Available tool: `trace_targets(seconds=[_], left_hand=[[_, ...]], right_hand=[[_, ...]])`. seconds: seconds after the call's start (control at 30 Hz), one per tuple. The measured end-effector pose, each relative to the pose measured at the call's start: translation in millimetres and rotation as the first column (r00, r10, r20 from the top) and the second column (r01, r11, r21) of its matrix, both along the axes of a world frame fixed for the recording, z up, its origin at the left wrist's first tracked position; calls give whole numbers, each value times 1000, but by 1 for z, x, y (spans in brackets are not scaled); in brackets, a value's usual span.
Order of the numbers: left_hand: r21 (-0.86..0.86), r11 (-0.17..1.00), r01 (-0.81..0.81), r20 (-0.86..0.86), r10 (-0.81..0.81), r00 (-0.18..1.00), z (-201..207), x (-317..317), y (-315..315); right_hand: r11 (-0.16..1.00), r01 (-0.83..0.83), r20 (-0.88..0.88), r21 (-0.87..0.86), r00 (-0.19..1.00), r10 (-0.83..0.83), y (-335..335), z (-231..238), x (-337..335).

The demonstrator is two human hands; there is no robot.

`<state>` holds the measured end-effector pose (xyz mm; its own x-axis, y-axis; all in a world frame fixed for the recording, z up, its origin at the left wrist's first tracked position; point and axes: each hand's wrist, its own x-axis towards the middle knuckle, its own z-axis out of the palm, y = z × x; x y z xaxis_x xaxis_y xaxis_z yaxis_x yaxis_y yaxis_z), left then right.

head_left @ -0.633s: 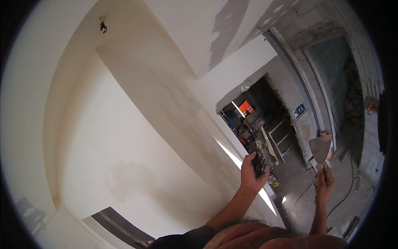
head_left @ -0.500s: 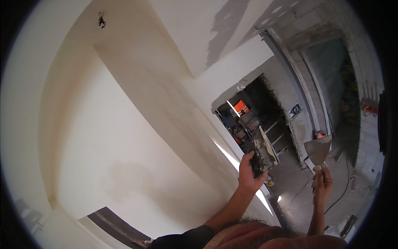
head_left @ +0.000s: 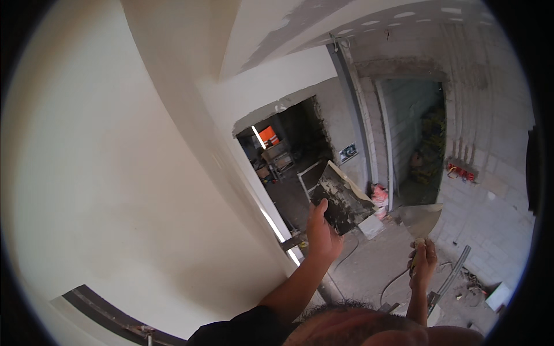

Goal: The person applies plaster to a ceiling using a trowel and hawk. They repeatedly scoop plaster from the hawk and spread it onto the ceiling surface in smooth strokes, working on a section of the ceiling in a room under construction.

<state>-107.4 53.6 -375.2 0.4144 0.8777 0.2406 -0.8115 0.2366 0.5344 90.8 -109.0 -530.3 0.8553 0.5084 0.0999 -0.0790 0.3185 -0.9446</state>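
My left hand (head_left: 324, 233) grips a broad, dark, flat trowel (head_left: 342, 202), its thumb lying over the near edge. Grey and pale plaster is caked across the plate, and a cream band of filler runs along the far edge. To the right, my right hand (head_left: 424, 262) is wrapped around the handle of a putty knife (head_left: 426, 219). The knife's wide metal blade points up and stands apart from the trowel. Neither tool touches the wall. Part of the knife's handle is hidden by my fingers.
A smooth cream wall (head_left: 144, 190) fills the left side. Ahead is a rough-edged doorway (head_left: 323, 115), with an orange item (head_left: 269, 136) beyond it. A glazed opening (head_left: 412, 138) and wires in a red wall box (head_left: 461, 171) lie right. Metal profiles (head_left: 453, 274) and cables lie on the floor.
My view has swung to the right, so the doorway and wall sit further left. Both hands keep their tools; the trowel's plastered face now shows more broadly.
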Motion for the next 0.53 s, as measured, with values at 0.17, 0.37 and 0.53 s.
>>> trace_targets(seconds=[0.17, 0.37, 0.53], left_hand=[[-4, 1000, -6, -19, 6, 1000, -6, 5, -9], [36, 998, 47, 73, -49, 996, -15, -5, -7], [37, 987, 159, 143, -163, 976, -13, -10, -3]], right_hand=[[990, 49, -115, 136, 993, -33, -9, 11, -5], [982, 84, -63, 171, 995, -74, -18, 39, -15], [989, 58, 16, 137, 998, -61, -30, 63, -24]])
